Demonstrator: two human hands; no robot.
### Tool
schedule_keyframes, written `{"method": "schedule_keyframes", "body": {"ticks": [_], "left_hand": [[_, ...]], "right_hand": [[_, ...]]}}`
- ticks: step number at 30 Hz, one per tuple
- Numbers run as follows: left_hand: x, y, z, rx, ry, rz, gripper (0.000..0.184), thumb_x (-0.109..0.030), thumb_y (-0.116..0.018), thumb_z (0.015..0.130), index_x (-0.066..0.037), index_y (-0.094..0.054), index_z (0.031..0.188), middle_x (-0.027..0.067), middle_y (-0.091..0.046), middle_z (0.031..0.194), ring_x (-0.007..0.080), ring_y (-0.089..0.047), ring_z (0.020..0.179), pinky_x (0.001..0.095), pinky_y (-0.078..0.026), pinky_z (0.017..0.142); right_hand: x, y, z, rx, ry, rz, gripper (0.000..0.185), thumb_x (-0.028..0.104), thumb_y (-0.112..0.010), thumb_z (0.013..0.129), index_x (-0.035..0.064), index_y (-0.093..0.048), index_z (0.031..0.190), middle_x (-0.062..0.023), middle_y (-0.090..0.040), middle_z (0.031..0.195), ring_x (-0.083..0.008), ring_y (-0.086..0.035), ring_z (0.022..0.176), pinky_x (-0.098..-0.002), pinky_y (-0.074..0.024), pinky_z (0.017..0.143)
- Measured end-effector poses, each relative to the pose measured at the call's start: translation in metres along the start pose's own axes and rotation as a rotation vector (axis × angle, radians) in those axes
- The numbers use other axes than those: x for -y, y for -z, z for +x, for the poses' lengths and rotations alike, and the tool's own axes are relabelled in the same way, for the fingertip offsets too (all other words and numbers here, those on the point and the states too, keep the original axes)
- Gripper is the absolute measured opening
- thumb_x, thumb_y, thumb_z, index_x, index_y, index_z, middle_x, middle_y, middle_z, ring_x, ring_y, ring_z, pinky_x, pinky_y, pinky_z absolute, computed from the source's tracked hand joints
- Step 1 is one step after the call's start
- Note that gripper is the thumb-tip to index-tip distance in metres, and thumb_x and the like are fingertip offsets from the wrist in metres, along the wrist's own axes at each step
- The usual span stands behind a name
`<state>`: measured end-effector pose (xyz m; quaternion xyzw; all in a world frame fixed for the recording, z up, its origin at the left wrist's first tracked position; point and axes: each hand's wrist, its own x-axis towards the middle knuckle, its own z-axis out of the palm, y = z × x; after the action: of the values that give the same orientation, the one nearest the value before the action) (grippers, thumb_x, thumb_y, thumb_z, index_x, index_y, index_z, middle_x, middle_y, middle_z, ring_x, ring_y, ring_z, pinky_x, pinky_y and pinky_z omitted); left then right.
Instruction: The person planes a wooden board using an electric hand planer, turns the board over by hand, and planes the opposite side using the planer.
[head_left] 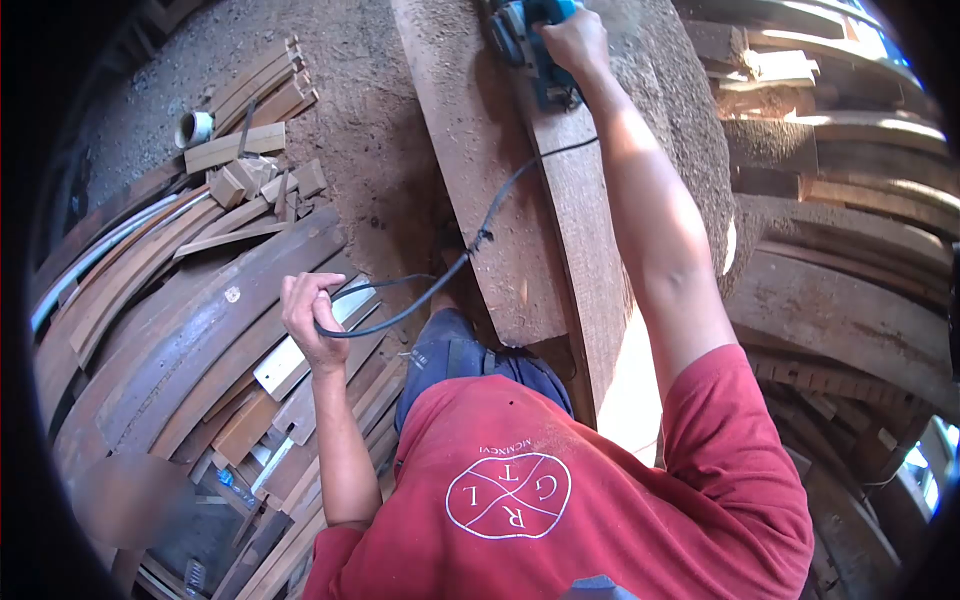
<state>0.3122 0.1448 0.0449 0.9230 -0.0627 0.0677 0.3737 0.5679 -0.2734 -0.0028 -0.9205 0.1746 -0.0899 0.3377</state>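
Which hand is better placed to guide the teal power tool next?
Probably the right hand: it grips the teal power tool on the narrow board. The left hand is well away, holding a loop of cable.

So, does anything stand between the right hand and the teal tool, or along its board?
Nothing visible separates the right hand from the teal tool it grips. Along the board, the dark cord crosses below the tool in this view; the left hand holds a loop.
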Motion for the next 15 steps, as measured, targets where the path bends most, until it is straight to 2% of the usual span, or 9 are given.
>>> {"method": "schedule_keyframes", "body": {"ticks": [1, 2, 5, 7, 9, 10, 12, 14, 15], "left_hand": [[-0.001, 0.002, -0.003, 0.012, -0.016, 0.002, 0.030, -0.014, -0.046, 0.088, 0.002, -0.072, 0.087, 0.0111, -0.059, 0.076, 0.0223, -0.050, 0.075, 0.0375, -0.040, 0.068], [-0.003, 0.003, -0.007, 0.015, -0.022, 0.015, 0.031, -0.015, -0.046, 0.088, 0.002, -0.072, 0.087, 0.0109, -0.059, 0.076, 0.0222, -0.050, 0.076, 0.0373, -0.040, 0.068], [-0.017, 0.006, -0.021, 0.028, -0.047, 0.023, 0.027, -0.014, -0.048, 0.088, -0.001, -0.071, 0.085, 0.0115, -0.062, 0.076, 0.0257, -0.052, 0.075, 0.0388, -0.042, 0.070], [-0.025, 0.004, -0.036, 0.028, -0.040, 0.020, 0.026, -0.013, -0.049, 0.087, -0.001, -0.071, 0.085, 0.0113, -0.062, 0.076, 0.0257, -0.052, 0.076, 0.0388, -0.042, 0.070], [-0.036, -0.001, -0.054, 0.066, -0.035, 0.011, 0.024, -0.013, -0.050, 0.085, -0.001, -0.071, 0.085, 0.0116, -0.064, 0.079, 0.0267, -0.054, 0.078, 0.0396, -0.043, 0.072], [-0.041, -0.007, -0.064, 0.120, -0.067, -0.012, 0.024, -0.013, -0.050, 0.085, -0.002, -0.071, 0.085, 0.0120, -0.064, 0.079, 0.0278, -0.054, 0.079, 0.0403, -0.043, 0.074], [-0.055, -0.022, -0.082, 0.206, -0.152, -0.041, 0.022, -0.015, -0.051, 0.084, -0.003, -0.070, 0.084, 0.0128, -0.065, 0.081, 0.0306, -0.055, 0.083, 0.0423, -0.044, 0.079], [-0.070, -0.036, -0.101, 0.312, -0.242, -0.009, 0.020, -0.016, -0.053, 0.082, -0.005, -0.070, 0.084, 0.0127, -0.061, 0.080, 0.0318, -0.055, 0.084, 0.0434, -0.043, 0.079], [-0.079, -0.044, -0.109, 0.361, -0.278, -0.007, 0.018, -0.016, -0.055, 0.081, -0.005, -0.070, 0.084, 0.0123, -0.060, 0.080, 0.0321, -0.055, 0.083, 0.0437, -0.043, 0.079]], "right_hand": [[0.012, 0.011, -0.011, 0.013, 0.049, 0.101, 0.028, 0.010, -0.063, 0.085, -0.0019, -0.073, 0.108, -0.0354, -0.072, 0.102, -0.0498, -0.072, 0.106, -0.0537, -0.0580, 0.088], [-0.004, 0.007, -0.015, 0.026, 0.065, 0.080, 0.027, 0.010, -0.064, 0.086, -0.0019, -0.073, 0.109, -0.0333, -0.073, 0.101, -0.0500, -0.073, 0.104, -0.0535, -0.0586, 0.087], [-0.048, 0.013, -0.075, -0.010, -0.027, -0.039, 0.038, 0.025, -0.083, 0.083, 0.0030, -0.078, 0.113, -0.0292, -0.076, 0.102, -0.0450, -0.076, 0.100, -0.0499, -0.0593, 0.087], [-0.077, 0.043, -0.162, 0.020, 0.023, 0.123, 0.035, 0.021, -0.080, 0.085, 0.0040, -0.076, 0.115, -0.0265, -0.077, 0.101, -0.0454, -0.075, 0.100, -0.0494, -0.0582, 0.088], [-0.062, 0.106, -0.268, 0.091, -0.261, 0.078, 0.034, 0.017, -0.076, 0.089, 0.0057, -0.073, 0.121, -0.0236, -0.077, 0.108, -0.0426, -0.074, 0.103, -0.0461, -0.0565, 0.090], [-0.081, 0.125, -0.325, 0.068, -0.181, 0.172, 0.033, 0.017, -0.076, 0.093, 0.0064, -0.073, 0.124, -0.0236, -0.077, 0.111, -0.0420, -0.075, 0.105, -0.0458, -0.0566, 0.090], [-0.118, 0.157, -0.444, 0.057, -0.422, 0.229, 0.041, 0.018, -0.073, 0.096, 0.0093, -0.072, 0.136, -0.0230, -0.077, 0.115, -0.0400, -0.075, 0.103, -0.0445, -0.0570, 0.092], [-0.182, 0.184, -0.572, 0.289, -0.624, -0.221, 0.040, 0.027, -0.068, 0.101, 0.0084, -0.072, 0.136, -0.0173, -0.078, 0.120, -0.0362, -0.073, 0.114, -0.0430, -0.0552, 0.100], [-0.175, 0.213, -0.617, 0.374, -0.700, -0.281, 0.037, 0.032, -0.066, 0.102, 0.0094, -0.074, 0.130, -0.0167, -0.078, 0.117, -0.0370, -0.073, 0.109, -0.0439, -0.0562, 0.097]]}}
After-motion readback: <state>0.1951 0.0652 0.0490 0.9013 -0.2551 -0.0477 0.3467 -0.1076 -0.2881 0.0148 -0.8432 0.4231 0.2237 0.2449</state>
